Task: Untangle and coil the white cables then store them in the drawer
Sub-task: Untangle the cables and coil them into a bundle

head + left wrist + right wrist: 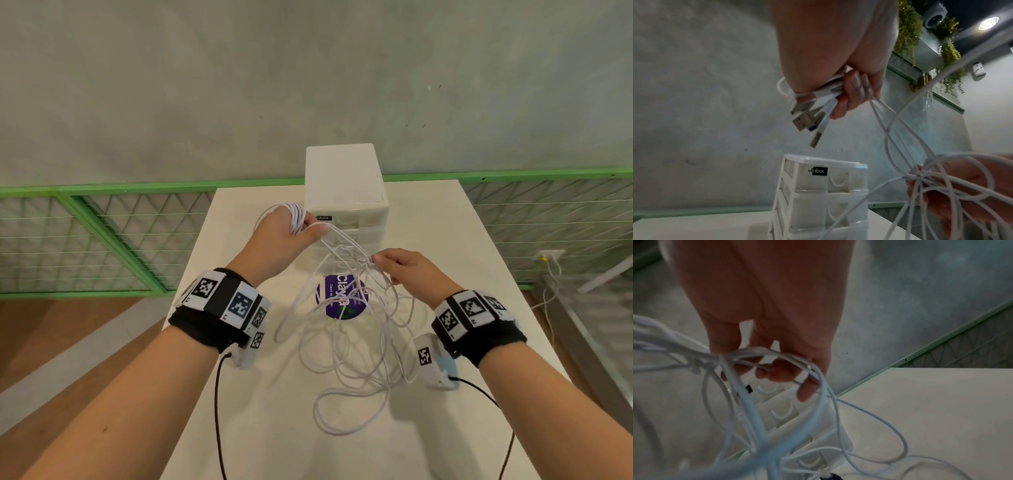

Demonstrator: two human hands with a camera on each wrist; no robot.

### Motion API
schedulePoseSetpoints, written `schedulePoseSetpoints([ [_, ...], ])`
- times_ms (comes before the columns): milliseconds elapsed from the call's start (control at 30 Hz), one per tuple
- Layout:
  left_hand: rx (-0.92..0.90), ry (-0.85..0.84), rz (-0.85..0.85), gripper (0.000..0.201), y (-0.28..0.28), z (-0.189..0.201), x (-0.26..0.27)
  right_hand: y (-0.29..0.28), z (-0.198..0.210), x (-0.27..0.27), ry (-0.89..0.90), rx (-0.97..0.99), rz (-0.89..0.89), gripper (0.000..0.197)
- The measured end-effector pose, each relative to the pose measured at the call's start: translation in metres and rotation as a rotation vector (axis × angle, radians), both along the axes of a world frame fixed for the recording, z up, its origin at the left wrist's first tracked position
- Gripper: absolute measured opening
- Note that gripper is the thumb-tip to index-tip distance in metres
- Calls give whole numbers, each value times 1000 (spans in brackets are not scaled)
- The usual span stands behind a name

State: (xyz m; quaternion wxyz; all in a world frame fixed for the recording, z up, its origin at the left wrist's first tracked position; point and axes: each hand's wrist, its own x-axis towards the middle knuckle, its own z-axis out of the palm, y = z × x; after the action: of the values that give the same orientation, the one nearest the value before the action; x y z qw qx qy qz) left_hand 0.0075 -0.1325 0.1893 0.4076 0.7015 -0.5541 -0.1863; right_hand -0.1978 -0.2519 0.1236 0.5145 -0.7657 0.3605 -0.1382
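A tangle of white cables (346, 342) hangs from both hands down onto the white table (479, 308). My left hand (291, 233) is raised in front of the drawer unit and grips a bundle of cable loops (297, 216); in the left wrist view several USB plugs (807, 120) stick out below its curled fingers (851, 94). My right hand (400, 263) pinches a knot of strands (371, 258) lower and to the right; the same knot (723, 358) shows in the right wrist view. The white drawer unit (346, 178) stands at the table's far end, its drawers closed.
A round purple sticker (340, 296) lies on the table beneath the hanging cables. A green mesh railing (102, 219) runs behind the table, with a grey wall beyond. Black wires (216, 394) trail from my wrist cameras.
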Motion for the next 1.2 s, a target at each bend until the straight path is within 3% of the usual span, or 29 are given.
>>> schedulePoseSetpoints([
  [100,52,1,-64,41,0,-4,-10,-8,1,0,66,-118,-77,15],
  [200,85,101,-113,35,1,-5,-20,-1,13,2,-112,-339,-266,19],
  [267,88,158,-115,33,0,-5,-24,8,20,3,-210,-401,-214,20],
  [400,87,179,-148,31,-1,-1,-30,18,15,8,-172,-329,-55,46],
  [533,16,230,-46,34,-5,1,-29,36,17,8,-431,-512,-228,16],
  [567,4,248,-30,34,-6,0,-29,41,18,7,-448,-485,-227,26],
  [667,28,222,-23,33,-10,-1,-35,48,21,13,-264,-283,-141,58],
  [733,39,206,-37,34,-11,-3,-41,44,19,18,-68,-331,-70,63],
  [833,60,199,-28,35,-11,-7,-40,38,15,21,67,-469,-24,40],
  [900,89,168,4,35,-9,-8,-31,30,13,15,76,-418,-61,30],
  [1067,305,-91,-77,46,6,-10,-1,-8,-11,-22,341,-390,-216,25],
  [1200,391,-160,-127,48,16,-18,-4,-26,-23,-38,430,-345,-277,22],
])
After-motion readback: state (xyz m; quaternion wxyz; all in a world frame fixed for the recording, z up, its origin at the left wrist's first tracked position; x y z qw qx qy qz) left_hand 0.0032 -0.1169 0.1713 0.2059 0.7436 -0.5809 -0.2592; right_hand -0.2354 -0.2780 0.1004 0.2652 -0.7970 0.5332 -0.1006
